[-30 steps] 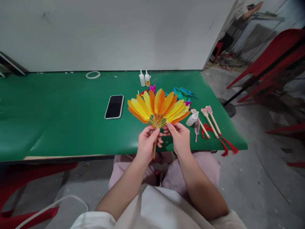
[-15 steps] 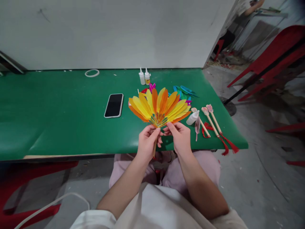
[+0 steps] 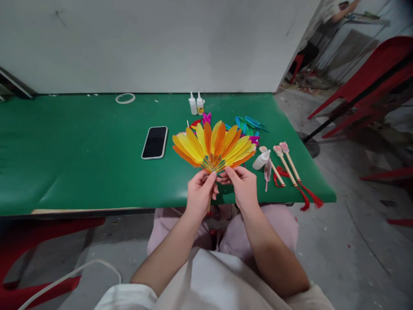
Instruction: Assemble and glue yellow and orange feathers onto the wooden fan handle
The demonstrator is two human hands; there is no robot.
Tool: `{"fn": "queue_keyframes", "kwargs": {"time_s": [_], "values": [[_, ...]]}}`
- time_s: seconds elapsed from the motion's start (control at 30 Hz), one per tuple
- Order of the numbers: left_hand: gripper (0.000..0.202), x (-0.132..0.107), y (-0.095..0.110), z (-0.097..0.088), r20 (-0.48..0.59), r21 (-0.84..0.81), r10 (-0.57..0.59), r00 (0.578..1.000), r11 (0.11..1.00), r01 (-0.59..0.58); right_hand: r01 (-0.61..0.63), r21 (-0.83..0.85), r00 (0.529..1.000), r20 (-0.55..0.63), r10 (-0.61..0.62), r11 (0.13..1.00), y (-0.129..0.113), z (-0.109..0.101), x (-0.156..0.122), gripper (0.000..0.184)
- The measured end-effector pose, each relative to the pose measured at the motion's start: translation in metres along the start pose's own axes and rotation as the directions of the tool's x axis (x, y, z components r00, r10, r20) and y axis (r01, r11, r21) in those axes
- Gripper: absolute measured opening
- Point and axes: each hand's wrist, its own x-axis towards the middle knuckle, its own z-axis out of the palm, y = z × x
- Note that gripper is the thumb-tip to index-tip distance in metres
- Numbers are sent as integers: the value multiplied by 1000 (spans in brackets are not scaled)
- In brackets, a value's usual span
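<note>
A feather fan (image 3: 214, 144) of yellow and orange feathers is spread out in front of me, above the near edge of the green table. My left hand (image 3: 200, 191) is closed round its wooden handle, thumb near the base of the feathers. With thumb and fingers, my right hand (image 3: 243, 185) pinches the fan's lower right edge. Just right of the fan, a white glue bottle (image 3: 260, 160) lies tilted against a wooden stick. Behind the fan lie loose blue and green feathers (image 3: 250, 124) and a magenta feather piece (image 3: 207, 118), partly covered by it.
On the green table (image 3: 80, 150) lie a phone (image 3: 155, 143) and a white tape ring (image 3: 125, 98). Two small bottles (image 3: 196, 104) stand near the wall. Wooden handles with red tassels (image 3: 287, 163) lie at the right. Red chairs (image 3: 371, 82) and a person (image 3: 332, 19) are beyond.
The fan has shifted very slightly left and tilted a little. Both hands keep their hold, the right one moving slightly left with it.
</note>
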Motion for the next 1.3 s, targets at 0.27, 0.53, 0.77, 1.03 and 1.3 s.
{"fn": "queue_keyframes", "kwargs": {"time_s": [0.27,0.53,0.77,1.03,1.3], "values": [[23,2,-1,-1,3,14,51,999,999,-51,24,60,997,-69,-20,998,-4,-3,1,19],[21,2,-4,-4,48,79,107,993,991,-110,-11,90,997,-74,18,996,-4,-2,0,22],[23,4,-5,-8,66,127,112,992,985,-120,-41,106,997,-57,48,993,-8,-4,1,22],[24,2,-3,-3,14,63,64,998,996,-65,20,80,1000,22,-22,997,-6,-9,2,20],[23,-2,-8,1,29,-2,8,1000,1000,-8,30,51,998,-56,-27,998,-5,-4,3,22]]}}
